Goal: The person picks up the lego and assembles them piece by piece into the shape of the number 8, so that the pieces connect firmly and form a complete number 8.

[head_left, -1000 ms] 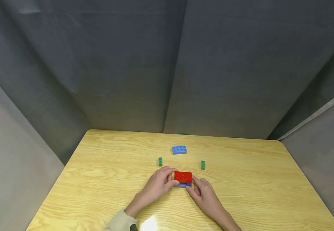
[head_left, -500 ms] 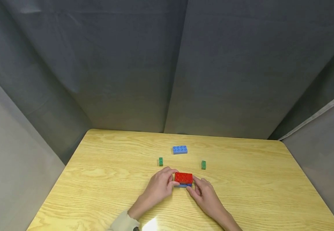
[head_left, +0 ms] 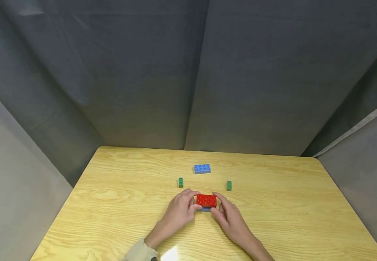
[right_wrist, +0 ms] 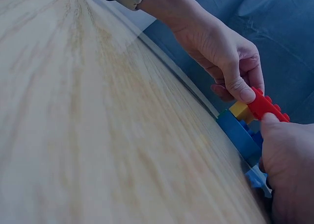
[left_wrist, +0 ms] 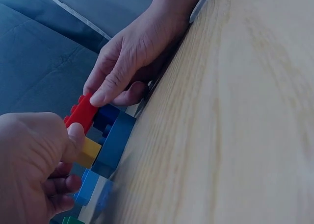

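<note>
A red eight-stud toy brick tops a small stack in front of me. My left hand pinches its left end between thumb and fingers. At the opposite end, my right hand grips the brick the same way. Beneath lie a yellow brick on the left side and a dark blue brick on the right, both on a long blue brick at the bottom. In the right wrist view the left thumb presses the red brick just above the yellow one. Fingers hide the far side of the stack.
Beyond the hands, a light blue eight-stud brick lies on the wooden table. One small green brick stands left of it and another green brick right. Grey curtains border the back edge.
My right hand's fingers have shifted from lower on the stack up to the red brick's right end. The red brick now sits more level; the left hand keeps its place.
</note>
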### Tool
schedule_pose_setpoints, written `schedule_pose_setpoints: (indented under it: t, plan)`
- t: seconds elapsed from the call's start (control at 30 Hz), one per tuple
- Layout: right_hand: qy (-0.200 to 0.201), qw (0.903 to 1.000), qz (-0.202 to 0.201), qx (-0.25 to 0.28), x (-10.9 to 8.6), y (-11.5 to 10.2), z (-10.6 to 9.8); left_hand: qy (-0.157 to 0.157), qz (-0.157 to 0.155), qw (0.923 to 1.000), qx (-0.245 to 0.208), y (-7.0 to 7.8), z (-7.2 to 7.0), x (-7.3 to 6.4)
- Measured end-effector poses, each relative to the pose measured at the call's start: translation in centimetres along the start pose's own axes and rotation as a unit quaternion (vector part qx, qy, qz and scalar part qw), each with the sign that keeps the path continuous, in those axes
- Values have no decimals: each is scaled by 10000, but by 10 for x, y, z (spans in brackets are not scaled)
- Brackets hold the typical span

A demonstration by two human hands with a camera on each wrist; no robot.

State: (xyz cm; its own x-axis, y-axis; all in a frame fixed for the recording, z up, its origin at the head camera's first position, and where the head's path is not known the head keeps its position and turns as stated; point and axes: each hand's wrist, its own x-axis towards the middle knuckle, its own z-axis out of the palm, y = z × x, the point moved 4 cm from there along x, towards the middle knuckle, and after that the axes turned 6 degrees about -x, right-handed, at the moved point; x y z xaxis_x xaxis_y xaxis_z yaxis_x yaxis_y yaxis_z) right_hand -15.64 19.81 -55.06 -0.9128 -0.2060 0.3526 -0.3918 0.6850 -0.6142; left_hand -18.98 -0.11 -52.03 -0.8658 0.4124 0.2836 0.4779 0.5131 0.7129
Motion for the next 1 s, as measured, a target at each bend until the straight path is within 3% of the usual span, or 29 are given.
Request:
schedule_pose_setpoints:
  t: [0.37,0.67,1.0]
  plan:
    - [72,9997,203,-92,-3,2,2,0,69,10000,8,-2,1,1]
    - [112,9999,53,-118,-3,1,1,-59,67,10000,-43,-2,2,2]
    - [-16,9987,379,-337,-3,1,0,22,136,9999,-32,0,0,0]
